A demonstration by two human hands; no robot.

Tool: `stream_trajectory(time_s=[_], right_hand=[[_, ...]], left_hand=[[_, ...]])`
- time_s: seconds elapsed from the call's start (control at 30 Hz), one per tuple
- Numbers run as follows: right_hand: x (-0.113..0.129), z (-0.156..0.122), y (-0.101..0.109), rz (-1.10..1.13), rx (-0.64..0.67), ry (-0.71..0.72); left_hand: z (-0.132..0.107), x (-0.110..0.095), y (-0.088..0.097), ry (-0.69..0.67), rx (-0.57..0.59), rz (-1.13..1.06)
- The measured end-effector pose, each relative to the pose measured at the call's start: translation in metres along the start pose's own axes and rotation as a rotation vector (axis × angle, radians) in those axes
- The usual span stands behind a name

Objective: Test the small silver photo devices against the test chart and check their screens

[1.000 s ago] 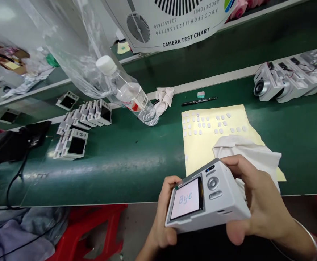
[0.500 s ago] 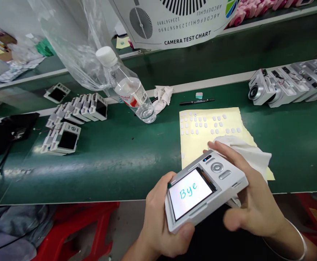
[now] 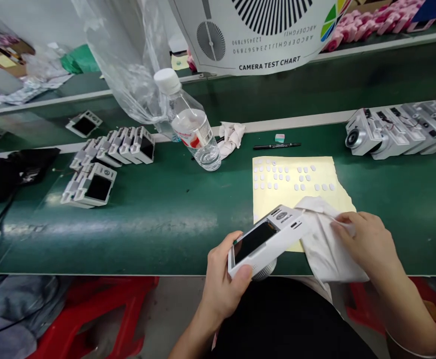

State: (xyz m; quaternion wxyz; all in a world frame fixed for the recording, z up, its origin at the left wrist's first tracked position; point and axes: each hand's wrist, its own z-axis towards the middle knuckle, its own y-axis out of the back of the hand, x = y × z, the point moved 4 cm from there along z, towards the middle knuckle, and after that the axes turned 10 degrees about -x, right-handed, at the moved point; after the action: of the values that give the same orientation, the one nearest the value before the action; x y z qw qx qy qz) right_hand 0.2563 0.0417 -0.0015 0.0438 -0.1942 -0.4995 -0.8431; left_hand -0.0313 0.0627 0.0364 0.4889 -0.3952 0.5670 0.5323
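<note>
The left grip (image 3: 223, 281) was closed around the near end of a white handheld camera (image 3: 285, 229), holding it tilted above the green surface (image 3: 165, 239), its dark screen (image 3: 255, 242) facing up. Just beside it, the right grip (image 3: 367, 239) pinched a soft white cloth (image 3: 326, 244). Beyond both grips lay a yellow sheet (image 3: 296, 174) dotted with small white pads (image 3: 277, 177). The camera looked light and stiff; its edges seemed the safest hold, sparing the smudge-prone screen.

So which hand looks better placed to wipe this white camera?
Probably the right hand: it is pinching the white cloth right against the camera, while the left hand is busy gripping the camera's end.
</note>
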Motion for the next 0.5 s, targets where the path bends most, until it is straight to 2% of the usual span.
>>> stream_trajectory(time_s=[0.13,0.2,0.27,0.33,0.4,0.43,0.5], right_hand=[[-0.021,0.0,-0.006,-0.024,-0.092,0.123],[-0.022,0.002,0.005,-0.023,-0.114,0.163],[-0.013,0.003,0.026,0.004,-0.112,0.203],[0.011,0.002,0.05,0.102,-0.041,0.262],[0.052,-0.003,0.068,0.354,0.102,0.423],[0.074,-0.004,0.074,0.447,0.104,0.485],[0.112,-0.003,0.076,0.486,0.008,0.523]], left_hand=[[0.002,-0.004,0.0,-0.057,-0.032,0.078],[0.002,-0.005,0.001,-0.073,-0.062,0.103],[0.003,-0.006,0.003,-0.093,-0.091,0.125],[0.004,-0.007,0.002,-0.114,-0.118,0.155],[0.006,-0.009,0.0,-0.146,-0.151,0.202],[0.006,-0.012,-0.002,-0.171,-0.163,0.227],[0.006,-0.017,-0.008,-0.233,-0.166,0.266]])
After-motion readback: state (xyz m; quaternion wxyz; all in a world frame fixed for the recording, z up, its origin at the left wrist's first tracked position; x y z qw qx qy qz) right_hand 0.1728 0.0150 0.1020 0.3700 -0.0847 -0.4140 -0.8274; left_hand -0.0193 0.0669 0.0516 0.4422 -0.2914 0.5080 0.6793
